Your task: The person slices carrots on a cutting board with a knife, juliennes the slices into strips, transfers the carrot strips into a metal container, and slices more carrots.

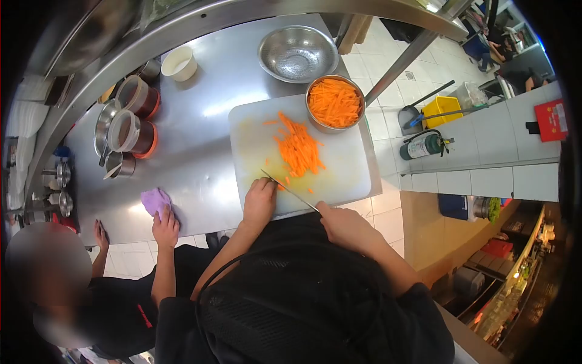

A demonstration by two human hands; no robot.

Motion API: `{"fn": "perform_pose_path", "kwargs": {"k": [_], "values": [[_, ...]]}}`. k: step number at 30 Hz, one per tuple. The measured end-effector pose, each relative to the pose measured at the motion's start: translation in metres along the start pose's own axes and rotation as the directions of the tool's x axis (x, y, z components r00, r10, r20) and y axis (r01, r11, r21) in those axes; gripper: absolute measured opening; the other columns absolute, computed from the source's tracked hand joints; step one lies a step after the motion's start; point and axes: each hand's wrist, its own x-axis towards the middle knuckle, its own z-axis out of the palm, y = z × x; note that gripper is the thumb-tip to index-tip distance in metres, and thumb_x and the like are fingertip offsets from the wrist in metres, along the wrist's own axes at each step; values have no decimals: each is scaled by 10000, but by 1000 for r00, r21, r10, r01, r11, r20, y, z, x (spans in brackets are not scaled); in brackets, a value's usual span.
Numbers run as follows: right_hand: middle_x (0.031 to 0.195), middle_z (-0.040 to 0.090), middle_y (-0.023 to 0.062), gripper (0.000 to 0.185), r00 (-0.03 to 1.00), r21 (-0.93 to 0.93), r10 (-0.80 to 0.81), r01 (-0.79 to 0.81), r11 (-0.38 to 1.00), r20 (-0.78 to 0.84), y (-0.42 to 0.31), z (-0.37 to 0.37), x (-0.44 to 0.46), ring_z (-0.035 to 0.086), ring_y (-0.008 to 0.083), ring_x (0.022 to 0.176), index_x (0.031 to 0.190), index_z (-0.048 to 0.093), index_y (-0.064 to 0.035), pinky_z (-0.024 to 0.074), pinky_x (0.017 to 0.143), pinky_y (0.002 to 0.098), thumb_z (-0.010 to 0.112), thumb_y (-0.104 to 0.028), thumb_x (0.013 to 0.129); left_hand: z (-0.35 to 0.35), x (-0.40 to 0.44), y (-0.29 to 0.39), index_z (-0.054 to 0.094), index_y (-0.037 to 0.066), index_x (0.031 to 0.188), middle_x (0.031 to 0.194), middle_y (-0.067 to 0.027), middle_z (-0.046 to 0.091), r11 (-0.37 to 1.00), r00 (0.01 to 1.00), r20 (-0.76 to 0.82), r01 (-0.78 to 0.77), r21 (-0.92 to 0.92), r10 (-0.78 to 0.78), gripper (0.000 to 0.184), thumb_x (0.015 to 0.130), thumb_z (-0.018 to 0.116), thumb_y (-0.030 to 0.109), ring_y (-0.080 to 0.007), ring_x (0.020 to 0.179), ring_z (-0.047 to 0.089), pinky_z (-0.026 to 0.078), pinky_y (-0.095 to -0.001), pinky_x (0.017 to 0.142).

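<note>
Over board (347, 165), knife (291, 192) in R hand (343, 222); wall-side extinguisher lbl (417, 148) illegible

Head camera, one: wide, dark-rimmed view from the person's head; faces forward and down, close above the white rectangular plastic cutting board (351, 173), silvery flat metal table (206, 145) at left.

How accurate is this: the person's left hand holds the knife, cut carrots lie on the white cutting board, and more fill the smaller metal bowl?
Not quite: in the head view, the right hand holds the knife, while the left hand is beside the blade. The rest is right: cut carrots lie on the white cutting board, and more fill the smaller metal bowl.
</note>
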Motion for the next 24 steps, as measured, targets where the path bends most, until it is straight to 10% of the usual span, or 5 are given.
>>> {"fn": "perform_pose_path", "kwargs": {"k": [13, 24], "values": [[940, 687, 317, 273, 997, 58, 54, -57, 997, 52, 17, 7, 17, 661, 528, 937, 1234, 476, 13, 509, 823, 597, 571, -120, 1015, -1, 2, 0, 721, 10, 960, 997, -142, 697, 999, 1000, -15, 14, -47, -14, 111, 852, 744, -8, -356, 944, 671, 558, -444, 827], [1011, 714, 239, 294, 923, 166, -19, 89, 982, -385, 23, 10, 31, 698, 456, 944, 1245, 589, -77, 538, 804, 553, 673, -134, 969, 17, 11, 1, 716, 26, 937, 974, -139, 686, 1000, 999, -40, -14, -13, 14, 91, 851, 744, 14, -359, 910, 657, 547, -452, 818]]}}
